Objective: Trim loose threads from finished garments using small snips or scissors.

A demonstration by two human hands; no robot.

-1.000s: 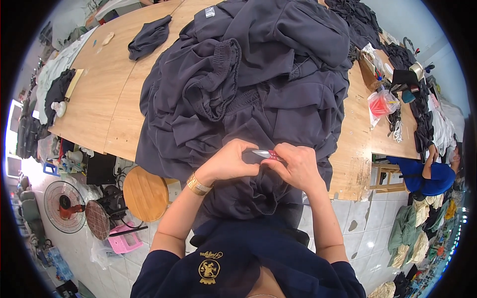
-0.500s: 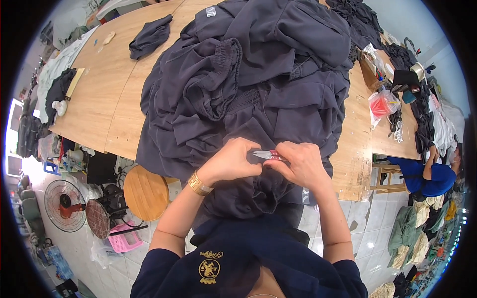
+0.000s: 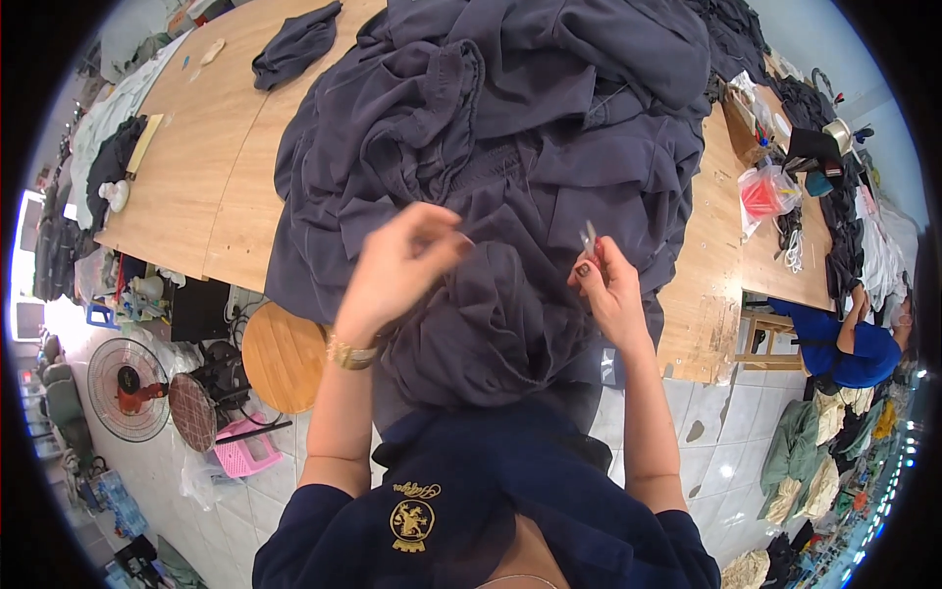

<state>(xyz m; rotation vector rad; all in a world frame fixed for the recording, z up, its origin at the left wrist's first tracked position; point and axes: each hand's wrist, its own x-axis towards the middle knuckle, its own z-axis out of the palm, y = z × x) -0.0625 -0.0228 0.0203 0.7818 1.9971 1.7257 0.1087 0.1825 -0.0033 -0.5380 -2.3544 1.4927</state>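
A big heap of dark grey garments (image 3: 471,196) with elastic waistbands is piled in front of me, its near folds hanging over the table edge to my body. My right hand (image 3: 616,293) grips a pair of thread snips (image 3: 589,241) with red handles, the pointed blades turned up and away from me above the cloth. Left of it, my left hand (image 3: 397,263) hovers over the heap with bent fingers, smeared by motion; whether anything is between them cannot be made out. Between the two hands bulges a bunched part of the grey cloth (image 3: 491,314).
The wooden table (image 3: 231,128) carries a small dark cloth piece (image 3: 297,47) at the far left. A red item in clear plastic (image 3: 765,193) lies right. A round wooden stool (image 3: 285,355) and a fan (image 3: 130,391) stand left. Another person in blue (image 3: 844,344) is at far right.
My hands have drawn apart, the left moving left and up, the right moving right and up with the snips. The view has shifted slightly, and the bunched cloth between them shows more.
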